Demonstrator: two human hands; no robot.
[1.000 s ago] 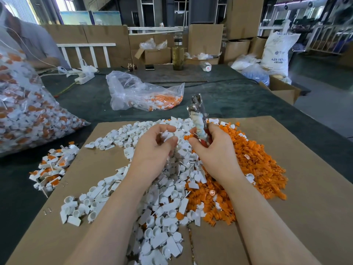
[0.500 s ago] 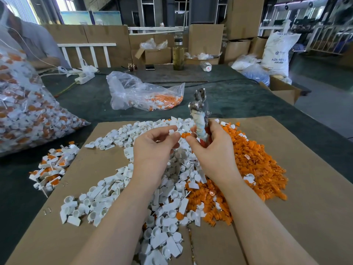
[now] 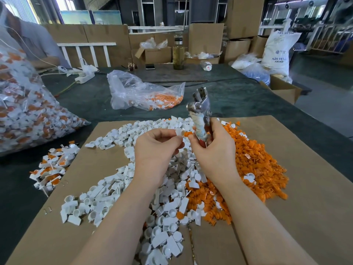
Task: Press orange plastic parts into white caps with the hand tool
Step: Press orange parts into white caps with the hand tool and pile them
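Left hand [image 3: 156, 148]: raised over the heaps, thumb and fingertips pinched on one white cap [image 3: 179, 132]
Right hand [image 3: 214, 148]: wrapped around the taped handle of the metal hand tool [image 3: 199, 111], head upright; an orange part [image 3: 188, 134] sits at its thumb tip, touching the held cap
White caps heap [image 3: 118, 188]: centre-left of cardboard sheet [image 3: 315, 197], reaching its near edge
Orange parts heap [image 3: 257, 165]: adjoining on the right; bare cardboard beyond, out to the right edge
Small mixed pile [image 3: 51, 169]: off the sheet's left edge, on dark table cover [image 3: 229, 100]
Clear bag [image 3: 141, 92]: behind the sheet, open cover around it
Large filled bag [image 3: 24, 104]: far left
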